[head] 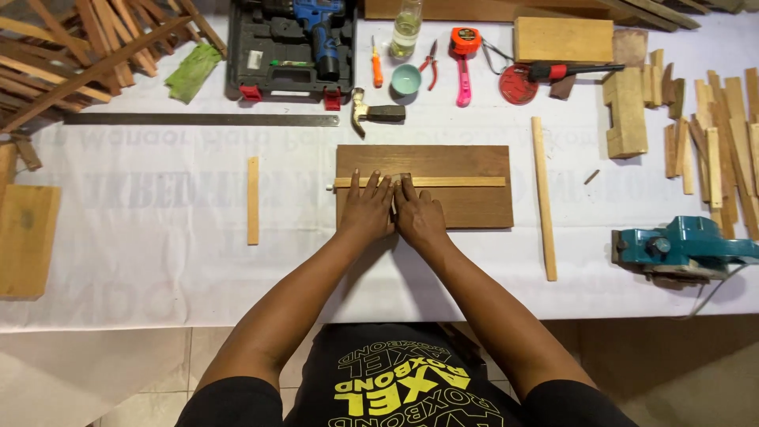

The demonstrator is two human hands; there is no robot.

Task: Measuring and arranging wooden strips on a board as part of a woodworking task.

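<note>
Both hands lie flat, palms down and side by side, with no grip closed on anything. The left hand [367,210] and the right hand [419,215] touch each other at the thumbs and rest on the dark brown rectangular wooden board [474,207], which sits at the centre of the white cloth-covered table [158,261]. The extended fingers [371,187] press on the thin pale wooden strip [451,182], which lies lengthwise across the board, its left end projecting just past the board's left edge.

A short pale wooden strip [253,200] lies upright in the view, well to the left of the board. A longer pale wooden strip [543,198] lies just beside the board's right edge. A long steel ruler [202,119] lies along the table beyond the short strip. A hammer [376,112] lies just behind the board, near a small teal bowl [405,78]. An open black tool case holding a blue cordless drill [290,47] stands at the far edge. A pink tape measure [464,59], red-handled pliers [430,59] and an orange screwdriver [377,68] lie beside the bowl. A teal electric planer [684,247] sits at the right edge of the table, near a stack of loose pale wood offcuts [715,138].
</note>
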